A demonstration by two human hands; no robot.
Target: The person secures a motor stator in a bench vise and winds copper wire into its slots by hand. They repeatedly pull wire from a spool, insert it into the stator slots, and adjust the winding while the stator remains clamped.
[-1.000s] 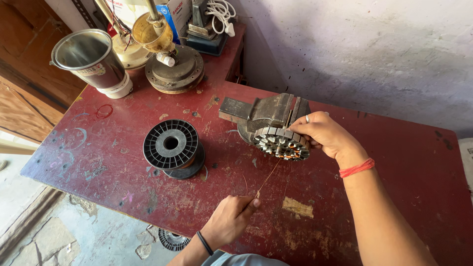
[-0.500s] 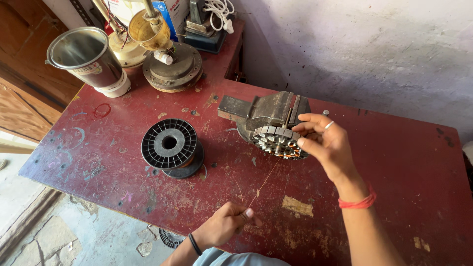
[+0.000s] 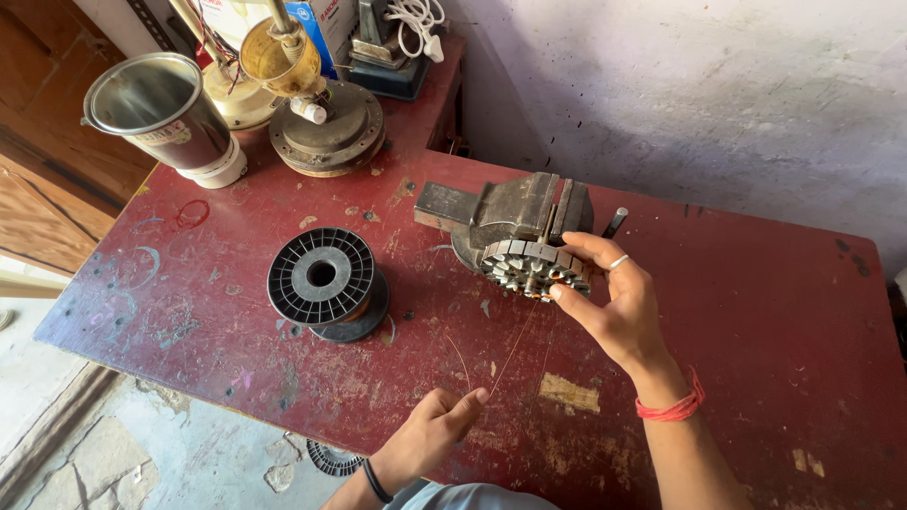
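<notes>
Copper wire (image 3: pixel 515 349), hair-thin and easily snapped: your left hand (image 3: pixel 430 439) pinches its end, your right hand (image 3: pixel 614 302) spreads around the grey slotted metal stator (image 3: pixel 531 266).

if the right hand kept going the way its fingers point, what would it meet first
The right hand points up-left, fingers already at the slotted stator core, which seems clamped in the grey bench vise. Going on, it would likely press into that core first, then the vise; depth is hard to judge.
</notes>
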